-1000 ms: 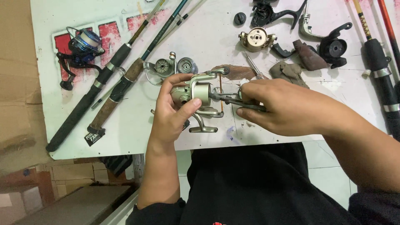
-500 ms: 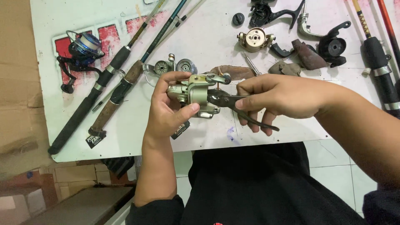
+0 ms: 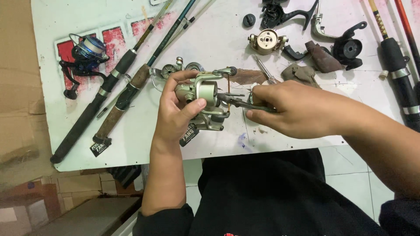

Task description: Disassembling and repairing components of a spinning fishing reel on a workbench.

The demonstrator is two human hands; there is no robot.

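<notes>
White desk (image 3: 218, 39) cluttered with parts; left hand (image 3: 175, 118) grip wraps the silver reel (image 3: 205, 98), right hand (image 3: 297, 109) clamps pliers (image 3: 240, 101). Could easily slip and gouge it.

A white bench (image 3: 131, 144) with red patches fills the top. Below its front edge lies pale tiled floor (image 3: 345, 175); brown cardboard (image 3: 17, 87) stands left of the bench.

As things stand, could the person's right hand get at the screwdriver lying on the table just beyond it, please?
Probably not at once: the right hand is gripping pliers at the silver reel held by the left hand. The screwdriver lies close, nothing covering it.
</notes>
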